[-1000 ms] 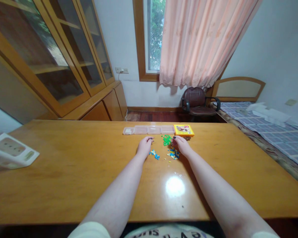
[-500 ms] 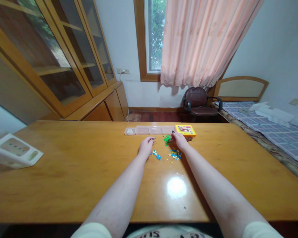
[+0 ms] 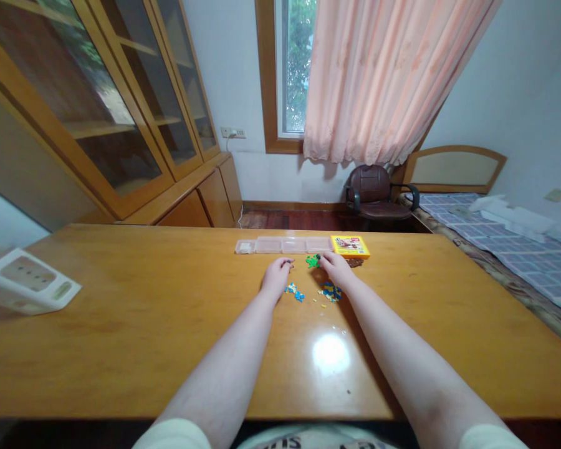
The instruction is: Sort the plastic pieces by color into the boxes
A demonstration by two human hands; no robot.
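Observation:
My left hand rests on the wooden table with its fingers curled loosely, just left of a small scatter of blue and yellow pieces. My right hand lies with fingertips at a pile of green pieces, partly covering it. A second blue and yellow heap sits under my right wrist. Beyond the hands lie a clear compartment box and a yellow box. Whether either hand pinches a piece is too small to tell.
A white power strip lies at the table's left edge. Glass-door wooden cabinets line the left wall. Beyond the table stand a dark armchair, a bed at right, and a window with a pink curtain.
My right hand has slid slightly left over the green pile, hiding more of it. My left hand has stayed put. The view shifted a little.

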